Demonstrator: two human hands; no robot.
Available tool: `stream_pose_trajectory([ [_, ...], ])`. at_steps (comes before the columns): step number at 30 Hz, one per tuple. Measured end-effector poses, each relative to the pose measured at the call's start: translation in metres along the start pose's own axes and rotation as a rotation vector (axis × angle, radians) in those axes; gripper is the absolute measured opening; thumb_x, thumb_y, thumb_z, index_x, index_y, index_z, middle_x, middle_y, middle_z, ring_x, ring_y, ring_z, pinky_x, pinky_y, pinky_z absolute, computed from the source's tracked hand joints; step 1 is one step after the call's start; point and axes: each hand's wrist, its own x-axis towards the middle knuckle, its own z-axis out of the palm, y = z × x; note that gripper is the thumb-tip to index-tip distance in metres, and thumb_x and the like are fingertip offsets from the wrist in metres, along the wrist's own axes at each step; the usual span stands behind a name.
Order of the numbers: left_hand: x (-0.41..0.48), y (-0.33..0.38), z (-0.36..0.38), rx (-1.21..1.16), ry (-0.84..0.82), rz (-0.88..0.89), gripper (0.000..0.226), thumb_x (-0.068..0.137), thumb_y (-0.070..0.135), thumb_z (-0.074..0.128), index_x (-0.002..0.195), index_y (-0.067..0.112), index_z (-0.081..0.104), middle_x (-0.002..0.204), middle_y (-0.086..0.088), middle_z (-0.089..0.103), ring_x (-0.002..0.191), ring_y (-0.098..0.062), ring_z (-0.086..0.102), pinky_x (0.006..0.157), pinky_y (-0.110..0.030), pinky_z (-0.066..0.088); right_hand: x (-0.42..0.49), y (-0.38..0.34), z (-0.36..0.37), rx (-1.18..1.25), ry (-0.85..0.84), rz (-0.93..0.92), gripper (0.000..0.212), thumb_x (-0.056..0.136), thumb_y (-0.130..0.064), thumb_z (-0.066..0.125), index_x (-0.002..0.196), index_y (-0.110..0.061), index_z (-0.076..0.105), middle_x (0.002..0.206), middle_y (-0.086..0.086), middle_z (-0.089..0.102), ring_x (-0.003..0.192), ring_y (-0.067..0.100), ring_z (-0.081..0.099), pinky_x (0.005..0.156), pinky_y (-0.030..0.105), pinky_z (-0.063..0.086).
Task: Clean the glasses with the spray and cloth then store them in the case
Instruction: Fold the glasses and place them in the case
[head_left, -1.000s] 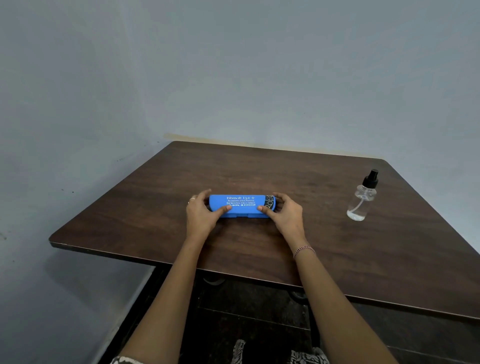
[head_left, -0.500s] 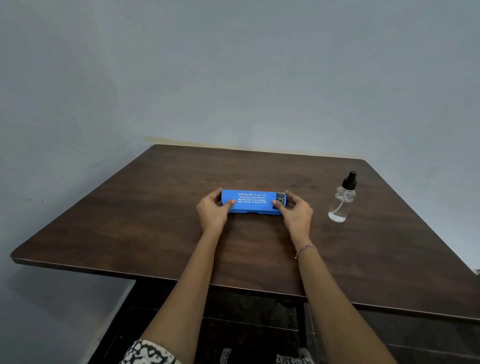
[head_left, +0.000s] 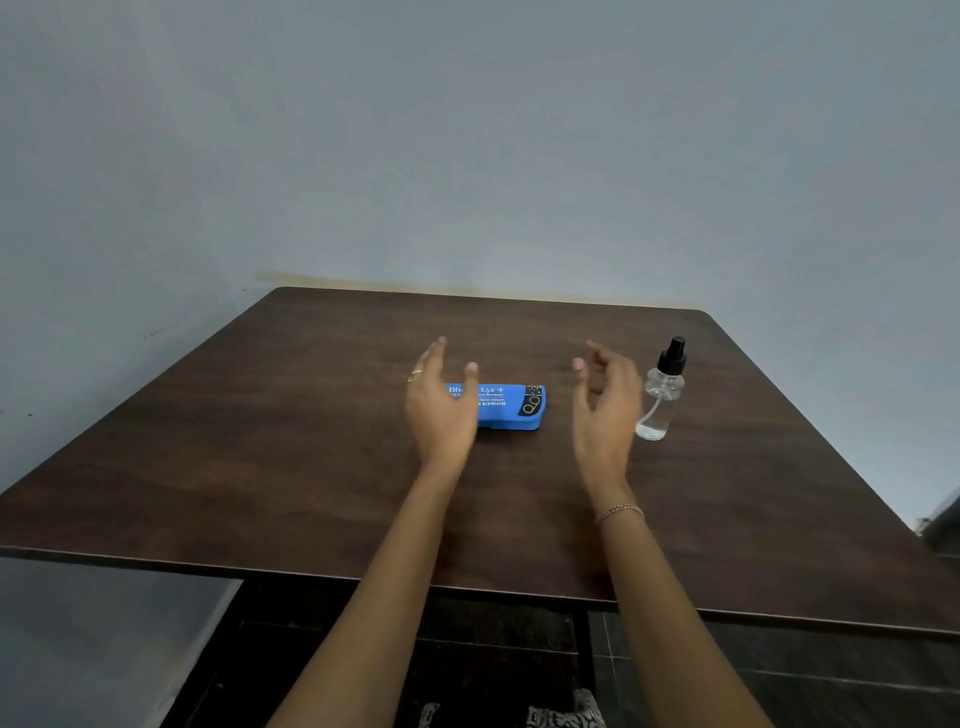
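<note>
Both hands have lifted off the closed blue plastic glasses case (head_left: 506, 408); left hand (head_left: 441, 410) and right hand (head_left: 605, 415) hover, fingers apart, empty. Case lies on the dark wooden counter (head_left: 311, 467), near the clear spray bottle (head_left: 660, 397).

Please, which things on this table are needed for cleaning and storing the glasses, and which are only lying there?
For the job:
- case, blue, shut, flat on the table
- spray, upright, right of the case

Only lying there:
- nothing else on the table

No glasses or cloth show. Both hands, left and right, are open and empty.
</note>
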Motion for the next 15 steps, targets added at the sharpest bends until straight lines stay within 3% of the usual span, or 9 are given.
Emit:
stream_pose_trajectory([
  [3,-0.019,0.028,0.025,-0.091,-0.097,0.047,0.046,0.091,0.024,0.06,0.135,0.014,0.051,0.139,-0.005,0.051,0.131,-0.018,0.044,0.105,-0.024,0.032,0.012,0.002,-0.027,-0.092,0.166,-0.096,0.023,0.097,-0.028,0.047,0.118,-0.019,0.055,0.112,-0.007,0.047,0.106,0.007,0.038,0.086,0.033,0.046],
  [8,-0.058,0.052,0.07,-0.15,-0.29,0.068,0.045,0.093,0.024,0.058,0.135,0.011,0.05,0.138,-0.009,0.053,0.128,-0.021,0.047,0.108,-0.029,0.034,0.025,0.022,-0.059,-0.186,0.267,0.006,0.027,0.095,-0.012,0.047,0.121,-0.008,0.053,0.12,0.012,0.047,0.109,0.027,0.037,0.093,0.027,0.03],
  [11,-0.074,0.056,0.096,-0.189,-0.443,-0.014,0.046,0.094,0.025,0.055,0.138,0.013,0.047,0.139,-0.008,0.051,0.128,-0.019,0.047,0.107,-0.028,0.035,0.028,0.04,-0.071,-0.268,0.133,0.175,0.04,0.093,-0.002,0.044,0.133,-0.002,0.044,0.131,0.017,0.042,0.123,0.033,0.036,0.099,0.021,0.022],
  [15,-0.083,0.058,0.121,-0.237,-0.621,-0.211,0.047,0.097,0.027,0.048,0.141,0.013,0.042,0.142,-0.007,0.049,0.131,-0.017,0.045,0.106,-0.025,0.033,0.026,0.058,-0.077,-0.182,-0.138,0.446,0.045,0.097,-0.006,0.042,0.141,-0.006,0.038,0.141,0.012,0.045,0.13,0.026,0.042,0.107,0.034,0.033],
])
